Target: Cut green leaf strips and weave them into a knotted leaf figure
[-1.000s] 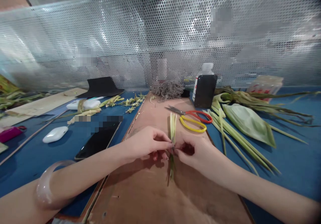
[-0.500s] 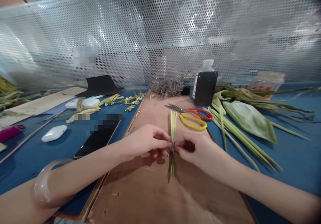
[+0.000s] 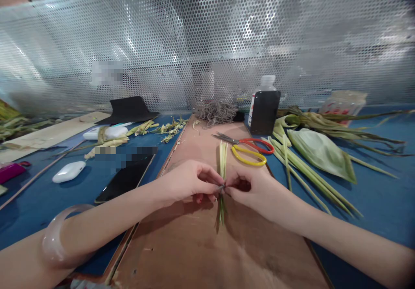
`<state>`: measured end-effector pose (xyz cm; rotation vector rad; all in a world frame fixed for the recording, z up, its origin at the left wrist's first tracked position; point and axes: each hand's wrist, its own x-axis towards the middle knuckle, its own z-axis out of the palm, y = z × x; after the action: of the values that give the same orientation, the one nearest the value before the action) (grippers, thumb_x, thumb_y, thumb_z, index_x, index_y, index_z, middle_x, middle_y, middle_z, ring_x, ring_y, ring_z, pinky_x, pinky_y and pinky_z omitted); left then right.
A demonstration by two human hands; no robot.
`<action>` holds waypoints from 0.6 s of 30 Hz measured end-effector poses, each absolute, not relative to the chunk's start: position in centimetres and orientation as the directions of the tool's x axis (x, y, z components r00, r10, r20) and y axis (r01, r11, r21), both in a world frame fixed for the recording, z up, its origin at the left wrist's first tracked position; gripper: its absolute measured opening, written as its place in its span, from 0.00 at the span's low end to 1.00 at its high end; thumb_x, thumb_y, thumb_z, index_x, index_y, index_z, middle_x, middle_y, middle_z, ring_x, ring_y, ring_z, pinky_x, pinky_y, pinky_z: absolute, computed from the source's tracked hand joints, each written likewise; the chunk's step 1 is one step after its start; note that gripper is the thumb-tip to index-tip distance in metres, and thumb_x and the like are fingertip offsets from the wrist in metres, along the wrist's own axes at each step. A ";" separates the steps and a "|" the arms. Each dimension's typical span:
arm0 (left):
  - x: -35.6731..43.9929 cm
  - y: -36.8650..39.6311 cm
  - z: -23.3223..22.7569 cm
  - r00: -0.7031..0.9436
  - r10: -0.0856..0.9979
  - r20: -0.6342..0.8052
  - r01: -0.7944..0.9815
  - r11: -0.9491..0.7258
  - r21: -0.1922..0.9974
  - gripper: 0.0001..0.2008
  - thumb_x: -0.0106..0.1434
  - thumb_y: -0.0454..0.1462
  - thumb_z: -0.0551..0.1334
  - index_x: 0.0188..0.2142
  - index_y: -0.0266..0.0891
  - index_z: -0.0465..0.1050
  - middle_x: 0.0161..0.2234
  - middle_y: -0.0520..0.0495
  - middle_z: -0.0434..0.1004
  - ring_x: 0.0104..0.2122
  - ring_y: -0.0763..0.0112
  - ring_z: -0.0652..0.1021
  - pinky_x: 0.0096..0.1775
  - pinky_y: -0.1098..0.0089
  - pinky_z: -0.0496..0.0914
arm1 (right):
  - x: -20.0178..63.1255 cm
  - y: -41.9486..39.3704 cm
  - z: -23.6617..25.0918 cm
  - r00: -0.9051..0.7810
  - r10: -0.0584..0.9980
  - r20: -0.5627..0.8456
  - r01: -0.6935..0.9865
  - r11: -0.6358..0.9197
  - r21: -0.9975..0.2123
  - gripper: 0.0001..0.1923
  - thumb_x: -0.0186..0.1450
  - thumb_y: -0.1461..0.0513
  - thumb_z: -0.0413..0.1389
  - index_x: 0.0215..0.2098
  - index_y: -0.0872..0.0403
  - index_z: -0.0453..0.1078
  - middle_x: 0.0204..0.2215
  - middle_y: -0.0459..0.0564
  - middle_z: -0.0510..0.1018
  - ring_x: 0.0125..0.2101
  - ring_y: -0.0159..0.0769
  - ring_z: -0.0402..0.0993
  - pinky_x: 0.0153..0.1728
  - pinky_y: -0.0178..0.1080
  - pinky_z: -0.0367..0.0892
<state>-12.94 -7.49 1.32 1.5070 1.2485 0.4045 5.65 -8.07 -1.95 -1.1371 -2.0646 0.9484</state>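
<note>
Lying at the far left on the blue table are a white case and a black phone. Pinching from the left, the left hand is gripping the bundle of green strips at its middle, over the brown board. Meeting it fingertip to fingertip, the right hand is pinching the same spot. Resting beyond are scissors, a dark bottle and a folded green leaf.
</note>
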 end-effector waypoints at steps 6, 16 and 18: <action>-12.7 -7.6 1.6 0.383 0.849 -0.365 0.482 0.153 0.863 0.07 0.54 0.34 0.65 0.34 0.35 0.72 0.22 0.52 0.76 0.15 0.82 0.69 0.17 0.81 0.60 | 6.0 -7.8 -2.0 -0.472 0.871 0.137 0.418 0.358 -0.835 0.03 0.58 0.68 0.55 0.28 0.55 0.69 0.23 0.44 0.72 0.26 0.30 0.66 0.28 0.33 0.60; -12.6 -7.7 1.6 0.371 0.860 -0.350 0.445 0.167 0.880 0.07 0.54 0.34 0.65 0.32 0.35 0.69 0.21 0.53 0.76 0.14 0.82 0.70 0.17 0.80 0.60 | 5.8 -8.0 -1.9 -0.483 0.861 0.161 0.445 0.400 -0.801 0.06 0.57 0.70 0.53 0.26 0.56 0.70 0.22 0.44 0.72 0.25 0.30 0.66 0.27 0.33 0.60; -12.6 -7.7 1.7 0.364 0.861 -0.355 0.457 0.167 0.874 0.07 0.54 0.33 0.65 0.32 0.35 0.69 0.21 0.54 0.75 0.14 0.83 0.69 0.17 0.80 0.60 | 5.7 -8.0 -1.9 -0.477 0.862 0.173 0.453 0.409 -0.792 0.06 0.56 0.70 0.53 0.26 0.56 0.70 0.22 0.44 0.72 0.25 0.30 0.66 0.27 0.33 0.61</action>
<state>-12.59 -7.74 1.70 1.4655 1.2629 0.4378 5.75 -8.03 -1.88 -1.1133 -2.0922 0.9238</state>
